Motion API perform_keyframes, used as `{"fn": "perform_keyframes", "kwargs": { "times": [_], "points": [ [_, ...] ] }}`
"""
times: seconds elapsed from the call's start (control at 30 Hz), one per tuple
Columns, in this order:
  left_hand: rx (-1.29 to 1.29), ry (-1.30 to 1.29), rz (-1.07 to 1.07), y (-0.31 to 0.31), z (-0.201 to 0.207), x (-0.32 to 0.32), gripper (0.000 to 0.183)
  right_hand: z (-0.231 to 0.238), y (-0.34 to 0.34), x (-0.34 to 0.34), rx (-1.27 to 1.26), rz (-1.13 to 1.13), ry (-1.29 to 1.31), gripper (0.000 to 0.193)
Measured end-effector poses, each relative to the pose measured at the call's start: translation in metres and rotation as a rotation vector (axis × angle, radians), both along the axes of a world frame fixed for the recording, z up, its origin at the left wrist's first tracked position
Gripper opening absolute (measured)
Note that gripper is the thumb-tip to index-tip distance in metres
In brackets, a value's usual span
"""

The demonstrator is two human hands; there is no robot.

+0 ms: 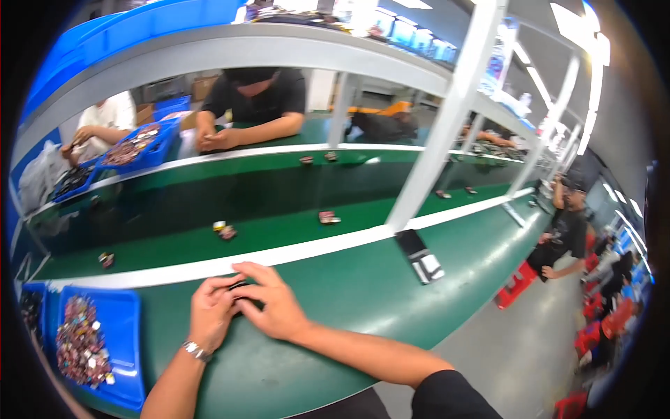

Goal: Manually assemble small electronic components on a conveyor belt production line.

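Both forearms rise from the lower edge onto the green workbench (pixel 335 293), where the right hand (pixel 276 304) and the left hand (pixel 209 311) pinch a small dark part (pixel 241 288) between curled fingers, just short of the white strip. Left of them sits a blue tray (pixel 125 328) heaped with small parts. Beyond, a few loose pieces (pixel 225 230) lie on the green belt.

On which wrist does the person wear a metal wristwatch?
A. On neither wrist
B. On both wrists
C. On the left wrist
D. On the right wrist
C: the silver wristwatch sits on the wrist just below the left hand, while the wrist of the right hand is bare; both hands close around a small dark part on the green worktable.
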State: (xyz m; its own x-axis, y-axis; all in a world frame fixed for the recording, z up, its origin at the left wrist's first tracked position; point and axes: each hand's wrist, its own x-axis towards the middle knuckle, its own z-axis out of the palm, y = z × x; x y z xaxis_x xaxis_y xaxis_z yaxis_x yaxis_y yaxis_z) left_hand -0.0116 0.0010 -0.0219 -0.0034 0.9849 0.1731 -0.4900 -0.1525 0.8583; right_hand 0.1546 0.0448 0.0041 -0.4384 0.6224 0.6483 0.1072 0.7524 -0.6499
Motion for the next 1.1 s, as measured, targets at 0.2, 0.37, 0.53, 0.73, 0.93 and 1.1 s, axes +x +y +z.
{"fn": "perform_keyframes", "kwargs": {
  "times": [0.2,0.37,0.53,0.73,0.93,1.1],
  "points": [
    [0.052,-0.063,-0.108,0.005,0.000,0.008,0.023,0.016,-0.003,0.020,0.234,-0.091,-0.076,0.027],
    [0.014,-0.059,-0.108,-0.004,0.001,0.000,0.023,0.015,-0.007,0.012,0.281,-0.084,-0.019,0.023],
    [0.012,-0.100,-0.129,0.005,0.002,0.008,0.022,0.018,-0.004,0.023,0.374,-0.134,-0.053,0.024],
    [-0.010,-0.001,0.001,-0.004,0.005,-0.001,0.026,0.017,0.002,0.010,0.403,-0.095,-0.054,0.022],
    [-0.072,0.009,-0.024,0.006,0.006,0.011,0.026,0.007,0.004,0.019,0.401,-0.178,-0.136,0.021],
    [-0.110,0.040,0.009,0.000,0.011,0.009,0.027,0.006,0.002,0.014,0.370,-0.187,-0.150,0.020]
  ]
}}
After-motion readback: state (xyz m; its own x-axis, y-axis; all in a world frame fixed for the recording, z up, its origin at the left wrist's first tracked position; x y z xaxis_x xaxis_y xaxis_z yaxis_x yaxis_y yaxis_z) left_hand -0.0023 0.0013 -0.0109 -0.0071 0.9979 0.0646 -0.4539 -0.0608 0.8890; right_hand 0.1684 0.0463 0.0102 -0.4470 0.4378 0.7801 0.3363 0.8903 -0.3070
